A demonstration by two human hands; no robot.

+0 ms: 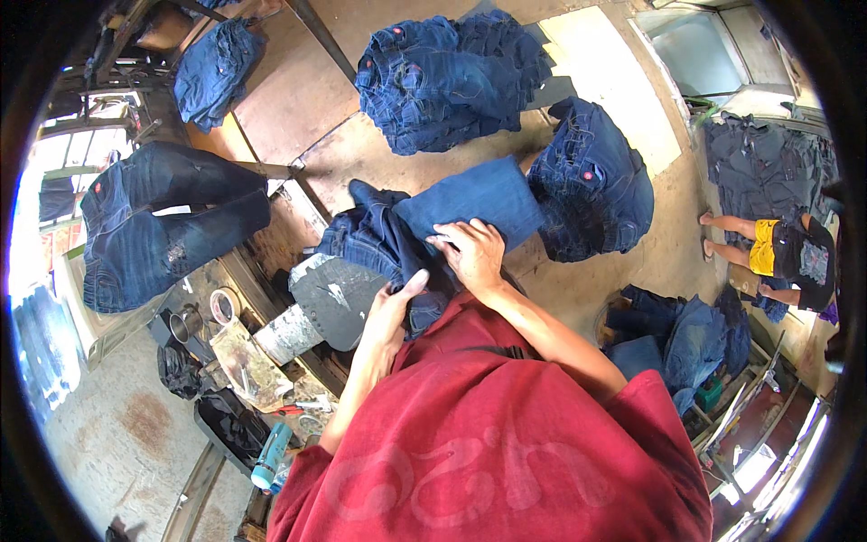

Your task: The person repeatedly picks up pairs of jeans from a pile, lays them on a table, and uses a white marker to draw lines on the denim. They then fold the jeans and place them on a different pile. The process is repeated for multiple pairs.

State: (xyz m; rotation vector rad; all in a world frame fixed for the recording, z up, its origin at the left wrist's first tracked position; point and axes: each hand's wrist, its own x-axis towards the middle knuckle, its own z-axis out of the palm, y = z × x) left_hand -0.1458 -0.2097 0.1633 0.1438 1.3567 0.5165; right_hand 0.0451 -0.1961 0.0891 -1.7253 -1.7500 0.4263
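A pair of blue jeans (470,203) lies across in front of my body, one leg stretched flat to the right and the waist end bunched in darker folds. My right hand (471,255) grips the cloth near the middle, its fingers bent over the denim. At the bunched part, my left hand (396,312) holds the jeans with the thumb up; its other fingers are partly hidden by cloth. Just left of that hand is a dark, flat board (339,303) with white smears, beside a paint-spotted block (289,334).
Another pair of jeans (163,221) is spread at the left. Denim piles lie on the floor ahead (442,81) and to the right (591,185). A tape roll (224,305), metal cup (187,322) and turquoise bottle (272,456) sit left. A person in yellow shorts (765,247) is far right.
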